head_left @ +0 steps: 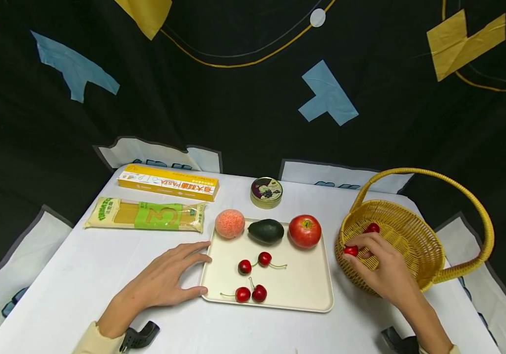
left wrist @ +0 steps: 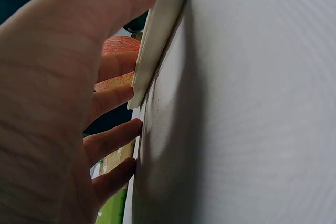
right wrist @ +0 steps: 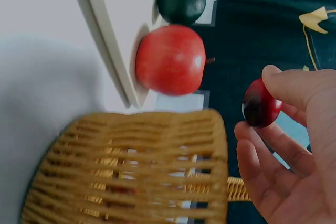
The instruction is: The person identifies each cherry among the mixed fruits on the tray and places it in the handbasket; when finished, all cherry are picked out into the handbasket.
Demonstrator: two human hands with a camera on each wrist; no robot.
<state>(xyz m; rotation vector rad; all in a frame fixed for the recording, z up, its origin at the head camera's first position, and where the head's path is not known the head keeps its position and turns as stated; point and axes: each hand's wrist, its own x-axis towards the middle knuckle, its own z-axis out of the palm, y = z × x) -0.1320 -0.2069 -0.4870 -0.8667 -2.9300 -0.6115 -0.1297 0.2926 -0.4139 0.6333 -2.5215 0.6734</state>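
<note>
here, cherry (head_left: 351, 250) pinched in right hand (head_left: 383, 268) over basket (head_left: 425, 250) rim, left hand (head_left: 164, 278) outspread at tray (head_left: 301, 287) edge

From the head, the counter (head_left: 76, 275) is viewed forward and downward. From the wrists, the left hand (left wrist: 58, 93) and the right hand (right wrist: 323, 150) are seen closely. The tray (head_left: 297, 282) is shared by all views.

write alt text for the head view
A person's right hand holds a red cherry above the rim of a yellow wicker basket with another cherry inside. The left hand touches a cream tray holding four cherries, a pink round fruit, a dark avocado and a red apple. Nearby are a pasta box, a pasta bag and a round tin.
</note>
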